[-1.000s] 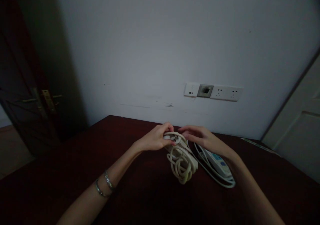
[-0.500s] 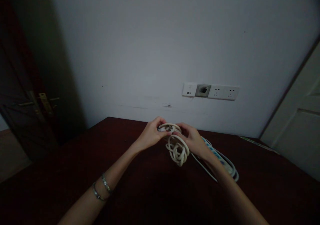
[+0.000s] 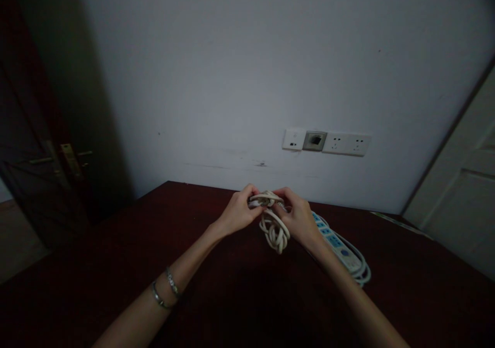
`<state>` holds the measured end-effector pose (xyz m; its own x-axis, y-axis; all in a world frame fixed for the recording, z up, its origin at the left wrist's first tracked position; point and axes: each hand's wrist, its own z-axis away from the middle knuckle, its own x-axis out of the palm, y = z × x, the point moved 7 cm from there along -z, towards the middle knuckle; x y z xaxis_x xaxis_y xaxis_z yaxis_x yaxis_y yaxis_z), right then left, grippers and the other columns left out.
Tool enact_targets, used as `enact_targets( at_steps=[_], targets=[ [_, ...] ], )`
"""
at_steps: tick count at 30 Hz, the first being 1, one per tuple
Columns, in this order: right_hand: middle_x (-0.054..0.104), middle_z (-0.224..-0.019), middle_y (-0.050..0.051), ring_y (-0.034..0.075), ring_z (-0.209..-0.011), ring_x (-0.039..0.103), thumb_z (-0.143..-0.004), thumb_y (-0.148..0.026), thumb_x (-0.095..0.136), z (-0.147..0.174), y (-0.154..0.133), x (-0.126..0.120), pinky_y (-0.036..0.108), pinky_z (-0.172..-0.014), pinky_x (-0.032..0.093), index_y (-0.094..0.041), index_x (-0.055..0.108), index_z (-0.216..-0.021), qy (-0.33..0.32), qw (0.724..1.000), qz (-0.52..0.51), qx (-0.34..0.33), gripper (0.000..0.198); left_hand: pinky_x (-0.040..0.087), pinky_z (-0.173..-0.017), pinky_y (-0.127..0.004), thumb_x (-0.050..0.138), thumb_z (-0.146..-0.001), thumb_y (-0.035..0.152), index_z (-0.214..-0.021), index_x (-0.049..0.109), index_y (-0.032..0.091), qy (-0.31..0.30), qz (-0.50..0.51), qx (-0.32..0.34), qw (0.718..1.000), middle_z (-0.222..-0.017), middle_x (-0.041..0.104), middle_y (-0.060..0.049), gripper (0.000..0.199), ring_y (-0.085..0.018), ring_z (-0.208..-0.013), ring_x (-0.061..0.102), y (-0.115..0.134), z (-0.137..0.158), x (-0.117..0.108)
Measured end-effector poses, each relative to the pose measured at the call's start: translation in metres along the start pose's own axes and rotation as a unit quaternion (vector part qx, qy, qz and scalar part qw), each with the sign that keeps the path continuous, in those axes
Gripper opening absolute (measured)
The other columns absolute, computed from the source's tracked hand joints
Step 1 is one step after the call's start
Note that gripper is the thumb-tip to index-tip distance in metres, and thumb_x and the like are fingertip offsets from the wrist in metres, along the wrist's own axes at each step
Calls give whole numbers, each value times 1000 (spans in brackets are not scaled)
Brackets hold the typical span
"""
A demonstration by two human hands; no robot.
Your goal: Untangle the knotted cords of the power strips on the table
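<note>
A bundled white cable (image 3: 275,233) hangs in loops between my two hands, over the dark red table. My left hand (image 3: 240,210) grips its upper left part, thumb and fingers closed around it. On the other side, my right hand (image 3: 297,215) pinches the upper right of the same bundle. Something white shows at my left fingertips, too small to make out. Just right of my right hand lies a white power strip (image 3: 350,259) with blue sockets, its own cord looped along it; my right forearm hides part of it.
The dark red table (image 3: 185,255) stands against a pale wall (image 3: 216,80). Wall sockets (image 3: 346,144) sit above its back edge. A thin flat strip (image 3: 402,224) lies at the table's far right. Doors stand at left (image 3: 34,131) and right (image 3: 460,203).
Both hands have shifted slightly, the left one to the right, with the cable bundle turned a little between them. More of the power strip now shows beside my right forearm.
</note>
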<state>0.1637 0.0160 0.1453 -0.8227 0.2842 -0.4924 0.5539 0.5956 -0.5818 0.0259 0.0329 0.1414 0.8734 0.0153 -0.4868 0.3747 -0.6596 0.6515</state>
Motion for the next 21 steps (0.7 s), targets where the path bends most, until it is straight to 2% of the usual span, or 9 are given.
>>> enact_targets(
  at_steps=[5,8,15,21],
  targets=[
    [65,-88,4,16,-80,58,-75,-18,49,-2,3,-4,28,-71,45,-18,60,-91,-4,1000,13,0,20,41,-64,-24,61,-73,28,-86,51,15,-76,59,6,995,-78,56,-1,20,-12,-70,51,0,-1,0],
    [65,-87,4,16,-81,58,-74,-16,47,-3,2,-5,28,-72,44,-18,60,-89,-5,999,30,-19,20,43,-69,-27,57,-77,29,-86,53,14,-93,104,1,990,-83,58,-3,17,-13,-74,54,-1,-2,1],
    [63,-85,4,16,-80,57,-73,-12,46,-4,1,-5,26,-70,42,-19,59,-88,-6,996,60,-60,21,45,-70,-27,55,-80,30,-83,55,14,-71,94,0,993,-80,59,-3,16,-13,-73,55,-3,-3,2],
    [61,-82,5,17,-76,55,-72,-12,46,-6,7,-6,26,-68,40,-19,57,-87,11,993,108,-56,19,44,-66,-26,50,-84,33,-82,56,15,-16,-39,32,999,-76,62,-3,19,-12,-67,56,3,0,2]
  ],
)
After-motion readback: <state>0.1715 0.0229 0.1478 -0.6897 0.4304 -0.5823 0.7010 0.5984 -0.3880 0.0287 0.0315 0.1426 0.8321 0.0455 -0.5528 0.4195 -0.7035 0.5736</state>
